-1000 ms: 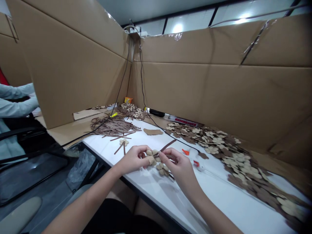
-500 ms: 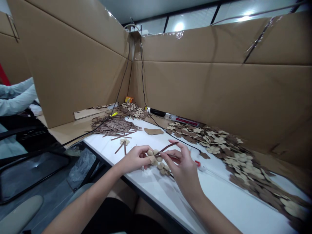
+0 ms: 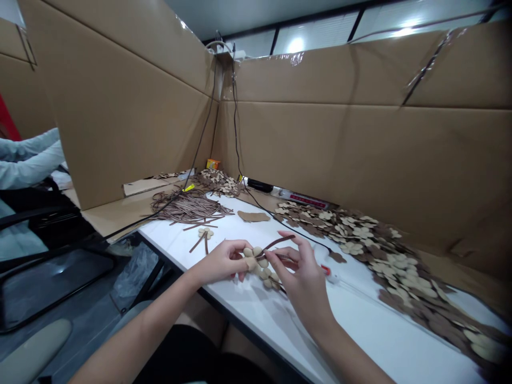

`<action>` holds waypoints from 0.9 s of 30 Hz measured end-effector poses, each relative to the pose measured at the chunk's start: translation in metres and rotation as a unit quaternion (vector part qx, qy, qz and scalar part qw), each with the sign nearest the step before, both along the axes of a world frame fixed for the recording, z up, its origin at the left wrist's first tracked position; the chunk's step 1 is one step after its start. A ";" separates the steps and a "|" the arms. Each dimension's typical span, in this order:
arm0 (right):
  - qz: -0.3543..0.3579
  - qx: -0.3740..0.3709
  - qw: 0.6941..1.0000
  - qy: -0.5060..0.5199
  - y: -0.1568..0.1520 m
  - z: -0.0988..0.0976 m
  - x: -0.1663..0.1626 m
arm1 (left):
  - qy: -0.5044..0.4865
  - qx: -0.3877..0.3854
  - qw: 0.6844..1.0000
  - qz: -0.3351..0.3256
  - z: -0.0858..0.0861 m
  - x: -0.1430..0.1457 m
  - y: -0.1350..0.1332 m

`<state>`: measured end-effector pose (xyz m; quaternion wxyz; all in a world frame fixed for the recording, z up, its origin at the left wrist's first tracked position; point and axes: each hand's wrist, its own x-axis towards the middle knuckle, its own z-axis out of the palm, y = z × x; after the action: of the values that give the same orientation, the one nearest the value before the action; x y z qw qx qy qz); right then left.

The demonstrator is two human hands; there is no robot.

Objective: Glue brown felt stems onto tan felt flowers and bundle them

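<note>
Near the front edge of the white table, my left hand (image 3: 229, 261) pinches a beige flower-shaped piece (image 3: 248, 253) between thumb and fingers. My right hand (image 3: 298, 272) is closed on a brown strip (image 3: 279, 241), whose one end lies against the flower's middle. A second stretch of strip passes under my right fingers; whether it is the same strip I cannot tell. Just below my hands lies another beige flower (image 3: 266, 277) with a dark strip, partly covered by my right hand. Farther left rests a beige flower (image 3: 206, 233) with two brown strips at it.
A heap of brown strips (image 3: 188, 205) lies at the back left. Many beige and brown flower pieces (image 3: 360, 229) spread along the right. A red-and-white tool (image 3: 327, 271) and a black cable (image 3: 288, 223) lie beyond my right hand. Cardboard walls (image 3: 360, 144) enclose the table.
Hardly anything differs. Both hands keep their hold on the flower and strip, with only slight finger movement; the whole view has shifted a little.
</note>
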<state>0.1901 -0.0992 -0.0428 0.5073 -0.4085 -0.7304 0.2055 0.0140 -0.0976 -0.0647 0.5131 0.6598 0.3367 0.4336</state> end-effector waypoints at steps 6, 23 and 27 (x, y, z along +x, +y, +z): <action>-0.009 0.000 1.000 -0.014 -0.001 0.002 0.001 | -0.004 0.007 1.000 -0.006 -0.001 0.000 0.000; 0.008 -0.005 1.000 -0.007 -0.002 0.002 0.000 | -0.027 0.015 0.999 0.010 -0.003 -0.001 0.000; 0.003 -0.004 1.000 -0.004 -0.002 0.003 -0.001 | -0.022 0.006 1.000 0.006 -0.005 -0.001 0.001</action>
<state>0.1895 -0.1013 -0.0395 0.5021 -0.4093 -0.7328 0.2082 0.0130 -0.0961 -0.0694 0.5138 0.6514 0.3266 0.4528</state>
